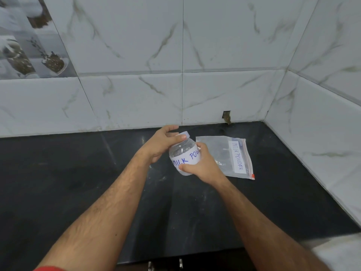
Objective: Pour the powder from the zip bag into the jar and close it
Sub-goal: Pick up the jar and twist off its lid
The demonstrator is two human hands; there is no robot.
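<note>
A: How is the jar (pixel 184 156) held?

B: It is gripped in both hands above the dark desk (pixel 78 173) and tilted, its top leaning away toward the tiled wall (pixel 175 75). The right hand (pixel 203 166) is clamped round the lower body, thumb laid across the paper label. The left hand (pixel 163 142) is closed over the upper end, where the white lid (pixel 184 134) is partly covered by the fingers.

A: And its appearance?

B: A clear plastic body is seen, wrapped by a white label hand-lettered in blue, "MILK POW" being readable before the right hand hides the remainder. Whether powder lies inside cannot be told.

A: Where is the zip bag (pixel 224 155) found?

B: It is laid flat on the desk just to the right of the jar, behind the right hand. It is transparent, with a white strip marked "MILK POWDER" and a red-edged zip along its right side. Little seems to be left in it.
</note>
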